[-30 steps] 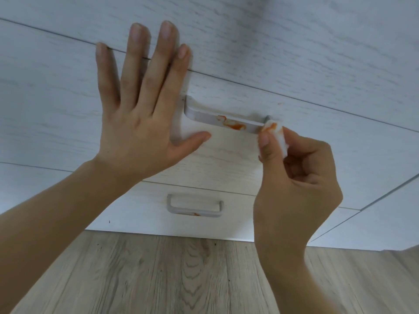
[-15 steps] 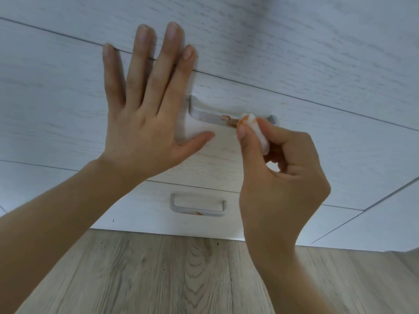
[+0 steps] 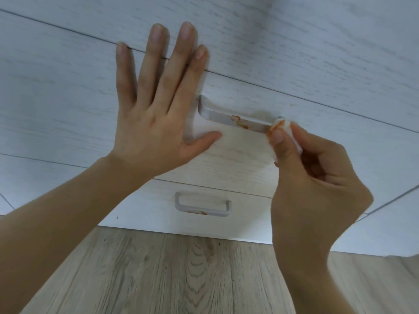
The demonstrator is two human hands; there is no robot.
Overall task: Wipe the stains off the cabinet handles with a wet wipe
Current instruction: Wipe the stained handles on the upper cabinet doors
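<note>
A white drawer handle [image 3: 221, 116] carries an orange stain near its middle. My right hand [image 3: 310, 182] pinches a folded white wet wipe [image 3: 284, 128], orange-smeared at its tip, against the handle's right end. My left hand [image 3: 156, 114] lies flat with straight fingers on the drawer front, just left of the handle. On the drawer below, a second white handle [image 3: 203, 206] shows a small orange stain on its lower bar.
White wood-grain drawer fronts [image 3: 294, 53] fill the upper view. A light wooden floor [image 3: 181, 275] lies below the bottom drawer. Another cabinet panel [image 3: 396, 214] adjoins at the right.
My right hand slid the wipe left to the handle's middle, then back to its right end. The stain remains. My left hand stays pressed on the drawer front.
</note>
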